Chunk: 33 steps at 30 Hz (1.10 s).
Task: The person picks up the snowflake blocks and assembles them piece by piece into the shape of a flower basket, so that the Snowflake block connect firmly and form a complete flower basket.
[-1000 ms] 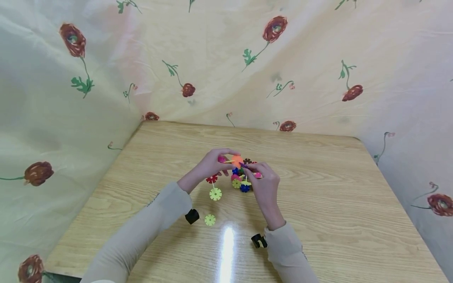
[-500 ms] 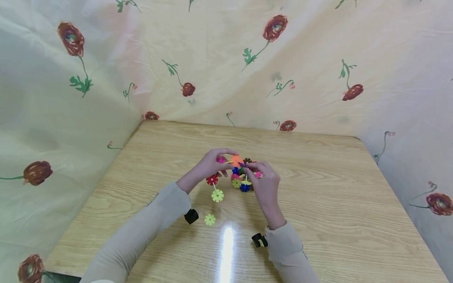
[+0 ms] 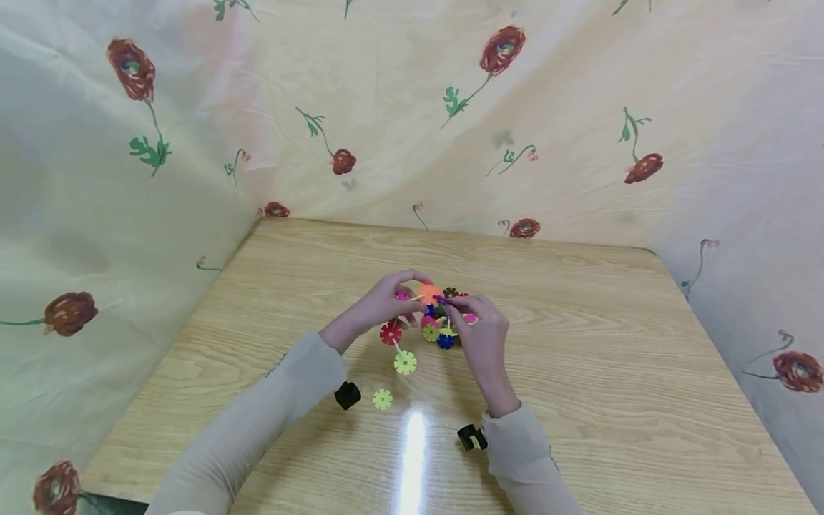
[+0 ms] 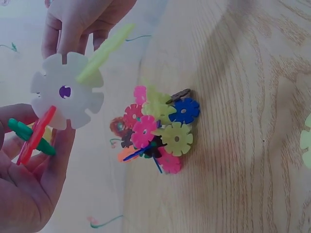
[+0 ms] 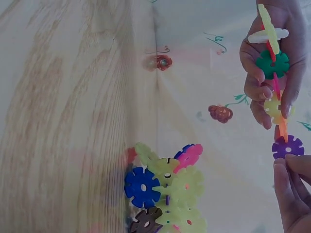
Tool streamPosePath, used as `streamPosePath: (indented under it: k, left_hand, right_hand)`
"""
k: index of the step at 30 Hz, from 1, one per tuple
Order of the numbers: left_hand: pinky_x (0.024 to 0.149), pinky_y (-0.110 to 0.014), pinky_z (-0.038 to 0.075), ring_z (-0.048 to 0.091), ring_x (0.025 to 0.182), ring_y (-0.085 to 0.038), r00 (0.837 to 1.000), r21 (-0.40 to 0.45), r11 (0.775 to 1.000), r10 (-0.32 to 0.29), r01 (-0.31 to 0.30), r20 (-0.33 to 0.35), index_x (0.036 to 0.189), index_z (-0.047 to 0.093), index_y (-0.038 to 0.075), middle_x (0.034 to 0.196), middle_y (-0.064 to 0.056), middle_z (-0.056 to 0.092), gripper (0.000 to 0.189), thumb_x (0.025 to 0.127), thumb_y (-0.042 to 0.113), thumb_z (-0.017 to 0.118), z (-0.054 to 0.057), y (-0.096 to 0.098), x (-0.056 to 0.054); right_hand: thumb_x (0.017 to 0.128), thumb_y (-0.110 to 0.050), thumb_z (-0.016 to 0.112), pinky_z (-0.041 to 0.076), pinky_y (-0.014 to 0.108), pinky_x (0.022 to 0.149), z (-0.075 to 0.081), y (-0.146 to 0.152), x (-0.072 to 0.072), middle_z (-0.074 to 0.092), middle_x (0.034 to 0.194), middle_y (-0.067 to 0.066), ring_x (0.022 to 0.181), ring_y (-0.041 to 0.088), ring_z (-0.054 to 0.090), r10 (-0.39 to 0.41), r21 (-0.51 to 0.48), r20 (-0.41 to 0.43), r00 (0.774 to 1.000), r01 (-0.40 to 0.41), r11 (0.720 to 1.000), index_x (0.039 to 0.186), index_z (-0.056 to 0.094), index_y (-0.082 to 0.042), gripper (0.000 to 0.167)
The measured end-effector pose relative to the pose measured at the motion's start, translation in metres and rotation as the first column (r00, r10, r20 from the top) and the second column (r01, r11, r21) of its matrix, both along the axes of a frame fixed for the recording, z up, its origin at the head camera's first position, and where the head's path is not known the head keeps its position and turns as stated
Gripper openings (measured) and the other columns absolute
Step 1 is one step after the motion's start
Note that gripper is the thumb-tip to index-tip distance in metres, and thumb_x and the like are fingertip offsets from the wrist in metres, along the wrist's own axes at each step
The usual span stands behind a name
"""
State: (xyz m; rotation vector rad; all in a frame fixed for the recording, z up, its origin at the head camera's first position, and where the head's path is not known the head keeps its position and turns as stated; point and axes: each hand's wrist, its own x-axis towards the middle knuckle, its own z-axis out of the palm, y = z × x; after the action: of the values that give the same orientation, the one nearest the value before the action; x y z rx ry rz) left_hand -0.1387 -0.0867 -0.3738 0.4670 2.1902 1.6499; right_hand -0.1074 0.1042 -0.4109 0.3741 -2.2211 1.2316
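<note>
My left hand (image 3: 385, 299) grips a chain of notched plastic snowflake discs, clear of the table. In the right wrist view the chain shows a green disc (image 5: 272, 64), a yellow disc (image 5: 273, 108) and an orange disc (image 5: 283, 128). From its lower end in the head view hang a red disc (image 3: 390, 333) and a yellow-green disc (image 3: 405, 363). A white disc (image 4: 65, 91) also shows in the left wrist view. Between thumb and fingers my right hand (image 3: 484, 335) pinches a purple disc (image 5: 287, 147), which meets the orange disc's edge.
Behind the hands, a cluster of joined discs (image 4: 163, 128) in pink, blue, yellow-green and other colours stands on the wooden table (image 3: 611, 343). One loose yellow-green disc (image 3: 383, 399) lies nearer the front. A flowered cloth (image 3: 399, 129) hangs around the table.
The chain's hanging end, with the red and yellow-green discs, has swung right and toward the front as the left hand turns it. The right hand stays almost still on the purple disc.
</note>
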Motion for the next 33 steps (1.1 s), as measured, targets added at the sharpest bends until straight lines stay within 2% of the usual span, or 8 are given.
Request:
streamPosePath:
  k: [4,10,15,19,28,33]
  left_hand:
    - [0.067,-0.042,0.061,0.068,0.062,-0.016,0.999,0.017,1.0,-0.026,0.025,0.028,0.136,0.049,0.01,0.082,-0.01,0.068,0.043,0.095,0.011,0.061,0.0012,-0.0017,0.0008]
    - [0.072,-0.047,0.06,0.069,0.065,-0.017,0.996,0.025,0.998,-0.05,0.049,0.071,0.138,0.047,0.013,0.088,-0.01,0.068,0.044,0.096,0.012,0.06,0.0007,-0.0026,-0.0004]
    - [0.073,-0.047,0.06,0.068,0.068,-0.016,0.993,0.01,0.998,-0.067,0.066,0.094,0.141,0.046,0.016,0.107,-0.021,0.063,0.045,0.098,0.012,0.057,0.0013,-0.0014,-0.0012]
    - [0.075,-0.048,0.059,0.069,0.069,-0.015,0.99,-0.002,0.998,-0.067,0.068,0.121,0.142,0.046,0.02,0.123,-0.022,0.057,0.046,0.098,0.014,0.057,0.0028,-0.0009,-0.0014]
    - [0.068,-0.041,0.06,0.069,0.07,-0.016,0.983,-0.002,0.994,-0.11,0.111,0.147,0.144,0.042,0.017,0.127,-0.029,0.054,0.047,0.099,0.017,0.056,0.0051,-0.0036,-0.004]
    - [0.071,-0.044,0.06,0.069,0.071,-0.015,0.98,0.005,0.994,-0.111,0.112,0.164,0.144,0.043,0.017,0.127,-0.032,0.053,0.046,0.099,0.015,0.055,0.0052,-0.0025,-0.0059]
  right_hand:
    - [0.081,-0.005,0.076,0.047,0.005,0.056,-0.0002,0.0005,-0.0004,0.07,0.082,0.012,0.073,0.025,0.071,-0.006,0.006,-0.009,1.0,0.006,1.0,0.091,0.075,-0.002,0.011]
    - [0.08,-0.004,0.077,0.054,0.019,0.058,-0.0005,0.0015,-0.0002,0.071,0.083,0.012,0.073,0.025,0.071,-0.009,0.003,-0.013,1.0,0.009,1.0,0.091,0.075,-0.002,0.012]
    - [0.08,-0.004,0.077,0.05,0.008,0.055,-0.0006,0.0019,-0.0003,0.07,0.084,0.013,0.074,0.027,0.071,0.007,-0.026,0.004,1.0,-0.007,1.0,0.092,0.074,0.0,0.013]
    - [0.081,-0.004,0.076,0.046,0.003,0.055,-0.0002,0.0017,-0.0003,0.07,0.084,0.014,0.075,0.029,0.071,0.016,-0.037,0.002,1.0,-0.016,0.999,0.093,0.074,0.0,0.013]
    - [0.081,-0.004,0.076,0.047,0.004,0.057,0.0021,0.0024,-0.0029,0.071,0.083,0.012,0.073,0.026,0.07,0.015,-0.028,-0.023,1.0,-0.015,1.0,0.091,0.075,-0.002,0.01]
    - [0.081,-0.004,0.075,0.053,0.014,0.057,0.0032,0.003,-0.0046,0.07,0.083,0.012,0.073,0.026,0.07,0.013,-0.019,-0.033,0.999,-0.014,1.0,0.09,0.075,-0.002,0.009]
